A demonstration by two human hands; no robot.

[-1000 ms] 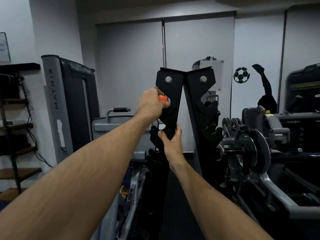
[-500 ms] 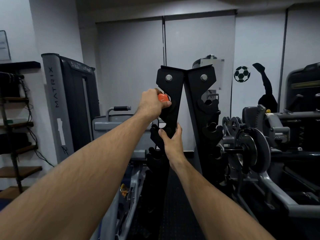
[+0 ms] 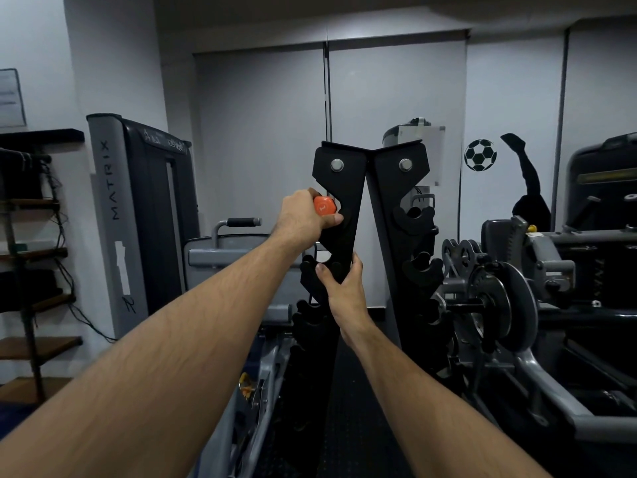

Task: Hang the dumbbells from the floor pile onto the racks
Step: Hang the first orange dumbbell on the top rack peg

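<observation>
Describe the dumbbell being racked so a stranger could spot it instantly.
Find the tall black steel A-frame rack in mid-room. At its top left notch, the left hand grips a small orange dumbbell with a rounded-square end. It is the only orange thing among black cradles.

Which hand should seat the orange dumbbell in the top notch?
Left. The left hand already grips the orange dumbbell at the top notch, while the right hand holds the rack upright lower down.

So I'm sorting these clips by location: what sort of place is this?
A gym, most likely. The left hand holds an orange dumbbell at a black dumbbell rack; a Matrix weight machine and a plate-loaded machine stand nearby.
</observation>
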